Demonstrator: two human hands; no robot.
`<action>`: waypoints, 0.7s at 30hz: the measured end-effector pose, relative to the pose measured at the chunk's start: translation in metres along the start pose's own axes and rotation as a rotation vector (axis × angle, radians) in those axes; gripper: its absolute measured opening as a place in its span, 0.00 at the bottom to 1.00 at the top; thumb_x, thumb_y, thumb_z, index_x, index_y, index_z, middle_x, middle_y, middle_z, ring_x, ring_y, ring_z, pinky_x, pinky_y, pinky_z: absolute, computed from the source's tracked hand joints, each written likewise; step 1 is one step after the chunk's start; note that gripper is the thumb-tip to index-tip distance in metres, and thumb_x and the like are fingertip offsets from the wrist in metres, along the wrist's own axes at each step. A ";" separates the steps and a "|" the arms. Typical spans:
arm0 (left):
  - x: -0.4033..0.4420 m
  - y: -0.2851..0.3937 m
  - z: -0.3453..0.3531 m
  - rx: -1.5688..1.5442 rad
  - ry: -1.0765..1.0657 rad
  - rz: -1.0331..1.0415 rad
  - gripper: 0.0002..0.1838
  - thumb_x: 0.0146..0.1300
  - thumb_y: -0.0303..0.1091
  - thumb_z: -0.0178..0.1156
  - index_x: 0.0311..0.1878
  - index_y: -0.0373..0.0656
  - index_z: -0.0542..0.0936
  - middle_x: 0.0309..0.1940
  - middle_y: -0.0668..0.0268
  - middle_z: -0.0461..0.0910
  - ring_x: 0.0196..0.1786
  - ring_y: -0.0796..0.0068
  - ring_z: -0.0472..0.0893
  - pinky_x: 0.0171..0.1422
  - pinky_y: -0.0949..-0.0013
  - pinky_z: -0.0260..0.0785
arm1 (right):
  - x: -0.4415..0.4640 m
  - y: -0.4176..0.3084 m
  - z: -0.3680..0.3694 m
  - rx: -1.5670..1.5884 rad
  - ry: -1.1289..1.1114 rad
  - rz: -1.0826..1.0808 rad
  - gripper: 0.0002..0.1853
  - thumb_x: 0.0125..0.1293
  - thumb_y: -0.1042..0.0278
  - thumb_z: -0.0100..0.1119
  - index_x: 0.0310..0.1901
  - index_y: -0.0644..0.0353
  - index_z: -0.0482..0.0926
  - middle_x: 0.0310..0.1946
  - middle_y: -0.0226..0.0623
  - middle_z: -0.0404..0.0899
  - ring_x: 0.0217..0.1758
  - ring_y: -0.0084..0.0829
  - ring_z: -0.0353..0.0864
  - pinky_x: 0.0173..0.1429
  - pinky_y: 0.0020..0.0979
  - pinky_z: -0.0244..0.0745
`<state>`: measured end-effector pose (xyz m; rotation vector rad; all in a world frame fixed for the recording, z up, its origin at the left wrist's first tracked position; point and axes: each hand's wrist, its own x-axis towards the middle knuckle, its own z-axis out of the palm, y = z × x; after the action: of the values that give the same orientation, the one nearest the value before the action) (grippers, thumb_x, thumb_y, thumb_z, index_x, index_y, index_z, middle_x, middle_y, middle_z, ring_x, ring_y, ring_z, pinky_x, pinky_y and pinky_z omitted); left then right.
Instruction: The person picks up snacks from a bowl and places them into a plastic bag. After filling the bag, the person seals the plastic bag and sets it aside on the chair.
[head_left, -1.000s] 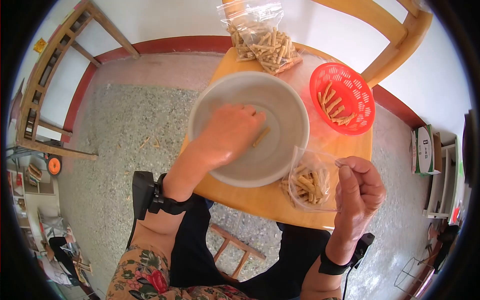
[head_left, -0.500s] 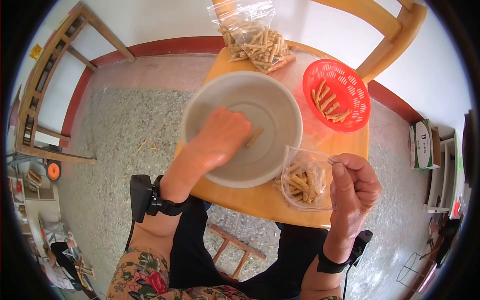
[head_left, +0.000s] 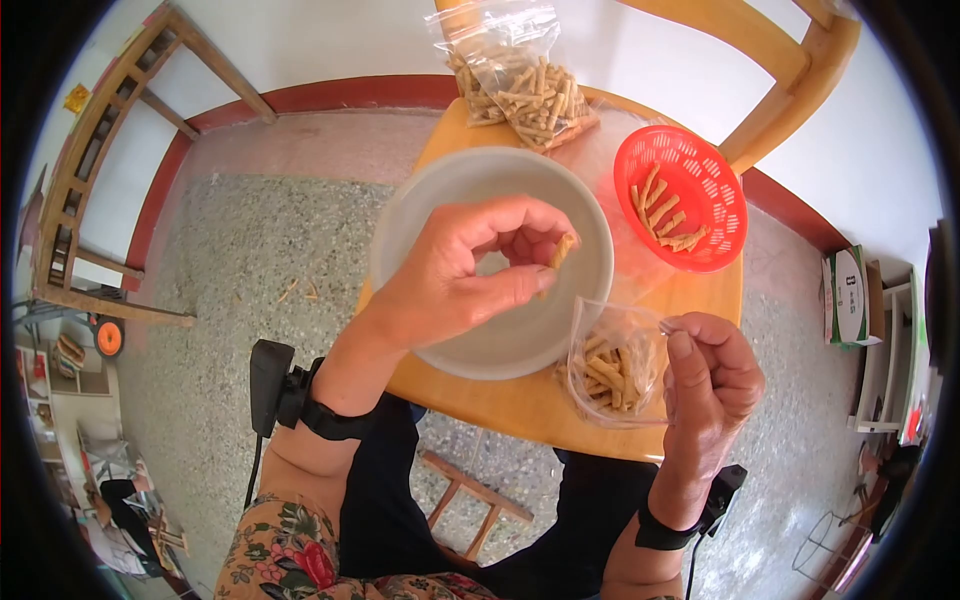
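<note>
My left hand [head_left: 480,260] pinches a light brown stick-shaped snack [head_left: 562,250] between thumb and fingers, above the grey basin [head_left: 400,215]. The basin's floor is partly hidden by this hand. My right hand [head_left: 712,370] is closed on the edge of a clear plastic bag [head_left: 650,318], holding its mouth apart. Several of the same sticks [head_left: 608,372] lie inside that bag, which rests on the chair seat's near right part. Behind the basin stands a fuller zip bag [head_left: 530,95] of sticks.
A red plastic basket [head_left: 715,215] with several sticks sits on the right of the wooden chair seat [head_left: 470,405]. A wooden frame [head_left: 75,180] leans at the left wall. Few stick pieces [head_left: 290,290] lie on the floor. A box [head_left: 848,295] stands at far right.
My left hand has risen out of the basin and moved right, now with a stick in its fingers. My right hand keeps its hold on the bag, nearly still.
</note>
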<state>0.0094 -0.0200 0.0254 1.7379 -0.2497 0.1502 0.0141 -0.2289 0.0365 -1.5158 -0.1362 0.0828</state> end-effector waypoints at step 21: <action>-0.005 0.012 0.006 -0.507 0.059 -0.055 0.07 0.50 0.23 0.57 0.32 0.37 0.70 0.29 0.56 0.74 0.28 0.69 0.75 0.32 0.72 0.68 | 0.001 0.001 0.001 0.015 -0.008 -0.002 0.04 0.57 0.79 0.55 0.35 0.67 0.75 0.19 0.21 0.71 0.21 0.08 0.62 0.26 0.11 0.54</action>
<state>0.0009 -0.0271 0.0347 1.2332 -0.1769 0.0874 0.0146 -0.2274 0.0356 -1.5007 -0.1432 0.0887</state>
